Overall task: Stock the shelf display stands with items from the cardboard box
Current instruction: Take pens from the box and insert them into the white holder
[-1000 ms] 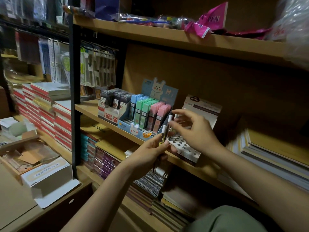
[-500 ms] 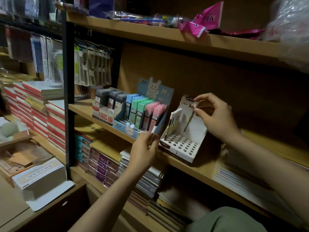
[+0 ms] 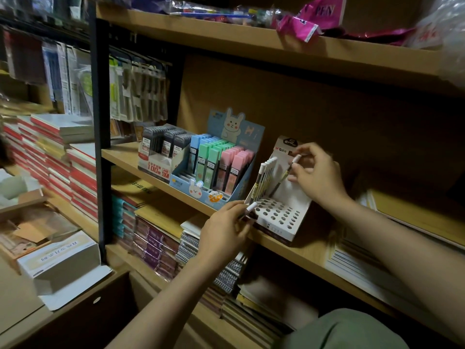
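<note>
**Pen going into a holed display stand on a shop shelf**

While the left hand (image 3: pixel 226 230) waits at the near edge of the middle shelf (image 3: pixel 297 250) with its fingers closed round a spare white-capped pen (image 3: pixel 249 210), the right hand (image 3: pixel 319 172) pinches another pen (image 3: pixel 285 173) by its cap end between thumb and fingertips, the other fingers loosely curled. That pen slants down and to the left, its tip just above, or perhaps touching, the far rows of holes in the white display stand (image 3: pixel 279 215); the exact hole cannot be made out. A row of pens (image 3: pixel 264 180) already stands in the stand's left side, leaning back against its card. Most holes are empty, so the filling looks to be at an early stage.

Left of the stand sits a blue rabbit-printed box of pastel refill cases (image 3: pixel 216 167). A white cardboard box (image 3: pixel 60 260) lies open on the desk at the near left, well apart from the hands.

To seat the pen well, the tip probably wants guiding into the free hole next to the standing row, with the shaft tilted to match its neighbours, then a light push until it stops. Pressing hard could buckle the thin card or knock the row over
</note>
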The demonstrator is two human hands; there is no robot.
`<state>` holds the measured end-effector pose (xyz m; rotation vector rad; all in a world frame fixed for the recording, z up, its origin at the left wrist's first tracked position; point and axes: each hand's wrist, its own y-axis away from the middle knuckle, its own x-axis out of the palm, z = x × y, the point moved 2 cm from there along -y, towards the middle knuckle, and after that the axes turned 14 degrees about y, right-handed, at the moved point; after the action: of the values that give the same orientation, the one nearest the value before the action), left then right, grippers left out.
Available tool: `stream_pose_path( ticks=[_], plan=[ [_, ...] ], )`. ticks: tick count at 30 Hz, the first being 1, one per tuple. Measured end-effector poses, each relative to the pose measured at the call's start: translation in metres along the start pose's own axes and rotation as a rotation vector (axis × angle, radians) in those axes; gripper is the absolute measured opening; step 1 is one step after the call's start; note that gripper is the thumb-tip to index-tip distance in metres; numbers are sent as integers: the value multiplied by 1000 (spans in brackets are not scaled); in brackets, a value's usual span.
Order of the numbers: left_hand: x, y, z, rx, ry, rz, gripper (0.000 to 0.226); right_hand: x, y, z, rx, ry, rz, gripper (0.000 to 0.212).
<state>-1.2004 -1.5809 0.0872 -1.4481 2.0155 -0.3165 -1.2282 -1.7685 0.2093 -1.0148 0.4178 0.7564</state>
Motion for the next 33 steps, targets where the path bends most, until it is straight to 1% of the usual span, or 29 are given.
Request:
stream_pose_path(
  ticks=[2,5,8,10,12,14,18,23,26,28,30,31,33],
  plan=[
    [1,0,-1,4,-4,-1,36,0,-5,-1,36,49,-25,25],
    [3,1,-1,4,-37,7,38,3,-10,4,19,67,-78,20],
    [3,0,0,-2,-64,7,39,4,-15,11,-8,185,-113,21],
    [3,-1,0,-8,-60,9,39,6,-17,16,0,228,-103,22],
    [3,-1,1,-10,-59,14,39,11,-17,20,-31,262,-80,22],
    [3,-1,2,-19,-53,22,39,14,-13,22,-62,321,-81,17],
    [1,-2,1,-34,-42,28,39,14,-9,24,-59,288,-75,15],
    [-1,-1,-1,-51,-50,50,38,16,-8,25,35,311,21,12],
    [-2,0,-5,-69,-35,93,36,18,-7,26,67,305,32,10],
    [-5,1,-10,-86,46,109,29,16,-5,28,59,374,58,11],
    [-11,-1,-15,-117,158,106,24,8,0,31,40,445,68,22],
    [-15,-2,-17,-152,248,109,22,2,3,32,13,440,36,27],
    [-19,-2,-23,-262,581,158,20,-12,15,36,-44,325,-15,25]
  ],
)
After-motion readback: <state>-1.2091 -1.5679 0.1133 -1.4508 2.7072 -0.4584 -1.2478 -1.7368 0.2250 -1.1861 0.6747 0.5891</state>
